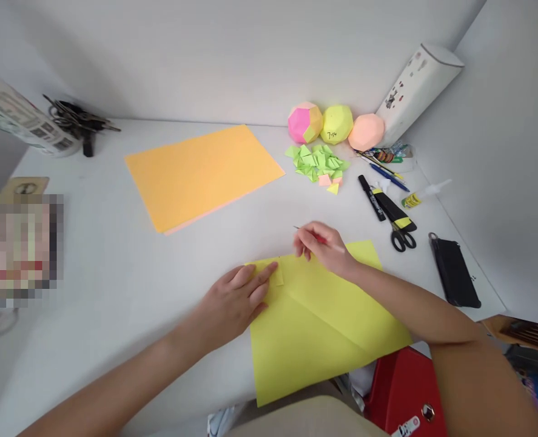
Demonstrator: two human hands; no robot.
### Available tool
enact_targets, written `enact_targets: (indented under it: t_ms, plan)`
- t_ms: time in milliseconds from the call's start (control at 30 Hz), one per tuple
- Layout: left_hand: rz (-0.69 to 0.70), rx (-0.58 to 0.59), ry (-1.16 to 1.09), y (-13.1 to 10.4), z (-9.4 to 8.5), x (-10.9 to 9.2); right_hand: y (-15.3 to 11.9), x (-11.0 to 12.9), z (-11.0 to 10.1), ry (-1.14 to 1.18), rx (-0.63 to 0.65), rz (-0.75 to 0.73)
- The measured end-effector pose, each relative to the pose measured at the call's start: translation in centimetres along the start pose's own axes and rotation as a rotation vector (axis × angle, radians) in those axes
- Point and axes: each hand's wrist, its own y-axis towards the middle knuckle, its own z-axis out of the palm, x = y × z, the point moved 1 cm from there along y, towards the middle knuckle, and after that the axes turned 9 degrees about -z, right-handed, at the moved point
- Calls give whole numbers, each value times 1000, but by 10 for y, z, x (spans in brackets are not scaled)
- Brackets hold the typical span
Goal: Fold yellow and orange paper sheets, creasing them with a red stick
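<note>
A large yellow sheet of paper [314, 328] lies at the front edge of the table and hangs partly over it, with a crease running across. Near its top left corner sits a small yellow paper square [278, 278]. My left hand [232, 303] rests flat on this square, fingers spread, covering much of it. My right hand [321, 246] is closed around a thin pen [336, 247] with a red grip and a pale end. The pen's dark tip points left, just above the sheet's upper edge, and appears clear of the paper.
Orange sheets [205, 176] lie behind. At the back are three paper balls [336, 124] and green paper pieces [316, 161]. To the right are a black marker [371, 197], scissors [403, 237], a glue bottle [414, 199] and a black phone-like case [455, 272].
</note>
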Motion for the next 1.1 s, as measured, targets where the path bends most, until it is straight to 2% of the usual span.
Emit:
enact_targets:
  t_ms: [133, 233, 333, 467, 567, 667, 767, 900, 1100]
  plan:
    - [-19, 5, 46, -2, -2, -3, -43, 10, -15, -576, 274, -460]
    - [-65, 37, 65, -4, -3, -10, -67, 4, -21, -777, 357, -635]
    - [-110, 49, 62, -5, -2, -20, -76, -4, -21, -855, 364, -660]
    - [-117, 66, 48, 1, 3, -35, -75, -7, -20, -836, 341, -666]
    - [-114, 76, 36, 14, 7, -47, -74, -5, -22, -763, 315, -648]
    - [-101, 62, 17, 30, 11, -59, -71, -3, -26, -684, 227, -595]
    - [-83, 59, -22, 43, 17, -68, -65, -2, -29, -725, 169, -619]
    - [-93, 55, -110, 44, 23, -68, -60, -2, -27, -933, 266, -751]
    - [-147, -30, -178, 36, 19, -65, -62, -1, -25, -1004, 303, -764]
